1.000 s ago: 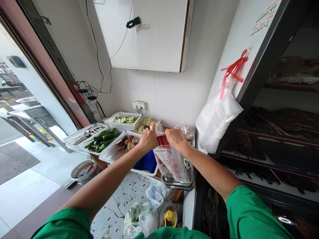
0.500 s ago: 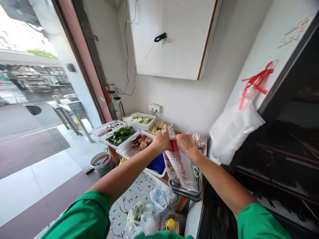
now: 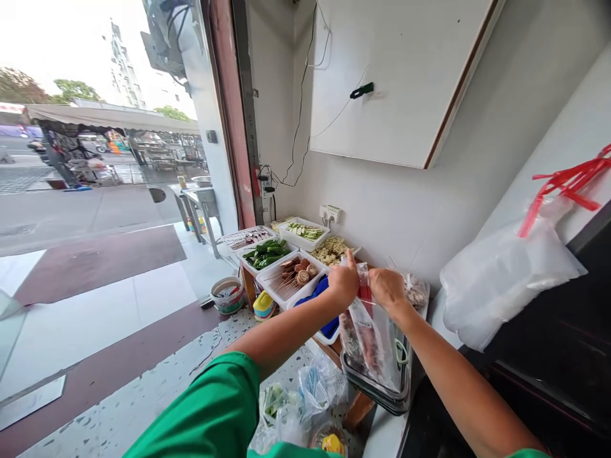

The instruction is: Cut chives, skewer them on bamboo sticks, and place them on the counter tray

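Well, the clear bag [image 3: 377, 343] hangs on the right, its bottom at the dark tray [image 3: 400, 404]; I cannot tell whether the tray holds any weight. It looks thin, soft and a bit slippery, and the lumpy pink food inside likely makes the low end heavier. The plastic may tear if tugged hard, so the gathered top is a good place to grip. The left hand [image 3: 344, 281] and right hand [image 3: 387, 287] are close together, both pinching that top, with a red strip [image 3: 365, 294] between them. Pale green handles [image 3: 401, 352] sit just right of the bag. Left of it are a blue cloth [image 3: 317, 291] and, farther left, green peppers [image 3: 268, 253].
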Motion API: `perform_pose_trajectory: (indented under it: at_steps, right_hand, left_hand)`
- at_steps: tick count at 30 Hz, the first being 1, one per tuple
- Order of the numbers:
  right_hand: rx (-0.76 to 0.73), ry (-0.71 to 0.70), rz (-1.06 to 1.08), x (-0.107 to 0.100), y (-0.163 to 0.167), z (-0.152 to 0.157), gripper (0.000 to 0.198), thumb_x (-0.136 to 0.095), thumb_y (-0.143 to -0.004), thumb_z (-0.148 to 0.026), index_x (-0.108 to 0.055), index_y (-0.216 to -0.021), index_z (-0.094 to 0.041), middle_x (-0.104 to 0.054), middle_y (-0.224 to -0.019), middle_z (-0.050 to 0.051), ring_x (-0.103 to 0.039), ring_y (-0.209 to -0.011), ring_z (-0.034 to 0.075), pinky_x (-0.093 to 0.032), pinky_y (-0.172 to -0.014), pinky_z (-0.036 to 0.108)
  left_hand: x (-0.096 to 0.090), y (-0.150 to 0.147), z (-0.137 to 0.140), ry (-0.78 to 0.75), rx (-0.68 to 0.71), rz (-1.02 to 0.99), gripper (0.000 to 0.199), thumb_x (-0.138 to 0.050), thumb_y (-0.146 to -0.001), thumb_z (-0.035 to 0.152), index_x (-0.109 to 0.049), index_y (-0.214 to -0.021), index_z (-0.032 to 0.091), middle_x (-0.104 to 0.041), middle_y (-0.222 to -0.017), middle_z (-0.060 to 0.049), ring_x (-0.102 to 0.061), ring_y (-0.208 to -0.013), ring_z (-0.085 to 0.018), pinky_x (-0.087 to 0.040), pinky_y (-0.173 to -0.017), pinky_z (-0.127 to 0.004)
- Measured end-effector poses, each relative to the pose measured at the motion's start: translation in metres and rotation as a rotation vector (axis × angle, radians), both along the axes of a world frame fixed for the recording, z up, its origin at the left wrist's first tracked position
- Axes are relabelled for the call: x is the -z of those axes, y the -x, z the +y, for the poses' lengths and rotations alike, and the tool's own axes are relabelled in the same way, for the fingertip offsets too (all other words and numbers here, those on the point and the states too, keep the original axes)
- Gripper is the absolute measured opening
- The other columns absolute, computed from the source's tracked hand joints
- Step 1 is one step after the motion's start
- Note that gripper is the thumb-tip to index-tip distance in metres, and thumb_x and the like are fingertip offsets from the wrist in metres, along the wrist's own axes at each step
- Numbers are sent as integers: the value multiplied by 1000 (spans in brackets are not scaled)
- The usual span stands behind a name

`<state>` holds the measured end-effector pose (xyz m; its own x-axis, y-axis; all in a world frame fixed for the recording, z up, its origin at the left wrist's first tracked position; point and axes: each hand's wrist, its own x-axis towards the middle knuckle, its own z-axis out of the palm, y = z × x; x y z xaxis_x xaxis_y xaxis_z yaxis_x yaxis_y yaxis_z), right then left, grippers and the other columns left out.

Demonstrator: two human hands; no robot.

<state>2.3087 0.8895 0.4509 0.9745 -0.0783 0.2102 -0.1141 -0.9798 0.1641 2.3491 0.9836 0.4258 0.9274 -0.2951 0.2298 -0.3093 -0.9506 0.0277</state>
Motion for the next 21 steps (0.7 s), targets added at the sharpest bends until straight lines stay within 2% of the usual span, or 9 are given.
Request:
perform_pose_trajectory:
  at_steps: [2, 8, 11, 14, 16, 19, 21]
  right_hand:
    - [13, -8, -7, 3, -1, -3, 35, -35, -89, -15, -70, -87, -12, -70, -86, 16, -68, -83, 24, -47, -65, 29]
    - [-16, 30, -9, 17, -6, -20, 35, -34, -88, -14, -69, -84, -12, -70, -84, 17, -68, -79, 26, -44, -60, 31]
    - [-67, 120, -80, 18, -2, -27, 33, -33, -89, -13, -65, -82, -13, -69, -77, 14, -66, -73, 26, -42, -59, 32]
    - [-135, 267, -252, 17, 13, -22, 28, -35, -88, -9, -62, -83, -13, -66, -65, 11, -64, -78, 26, -42, -68, 34]
    - [-203, 303, -316, 19, 26, -15, 27, -36, -87, -7, -61, -85, -14, -65, -65, 10, -63, -80, 26, -41, -71, 35]
    - [-257, 210, -222, 28, 41, -11, 26, -38, -86, -8, -63, -83, -15, -67, -71, 11, -63, -73, 24, -41, -64, 33]
    - [-227, 118, -147, 33, 44, -18, 24, -44, -83, -12, -63, -70, -16, -66, -67, 12, -63, -66, 24, -40, -57, 31]
  left_hand:
    - [1, 3, 2, 0, 5, 17, 65, -31, -87, 7, -2, -146, 6, -62, -99, -27, -64, -82, -25, -52, -61, -31]
    - [9, 11, 4, 32, 90, 7, 66, -37, -88, 14, -7, -145, 2, -64, -80, -20, -64, -74, -26, -50, -59, -32]
    - [9, 11, 2, 50, 108, 36, 68, -38, -88, 18, -7, -144, -1, -63, -74, -18, -64, -69, -26, -50, -54, -33]
    - [6, 10, -1, 42, 136, 18, 67, -38, -87, 17, -10, -144, -2, -62, -72, -16, -65, -67, -25, -50, -52, -31]
    - [2, 9, -4, 15, 169, -16, 66, -41, -86, 20, -15, -143, -3, -63, -77, -17, -65, -70, -24, -50, -52, -29]
    - [-6, 8, -7, -17, 252, -34, 68, -44, -85, 31, -23, -140, -4, -62, -90, -23, -66, -76, -25, -50, -53, -30]
    - [-12, 9, -8, -26, 296, -7, 72, -46, -83, 38, -27, -138, -4, -61, -98, -25, -65, -79, -26, -51, -54, -31]
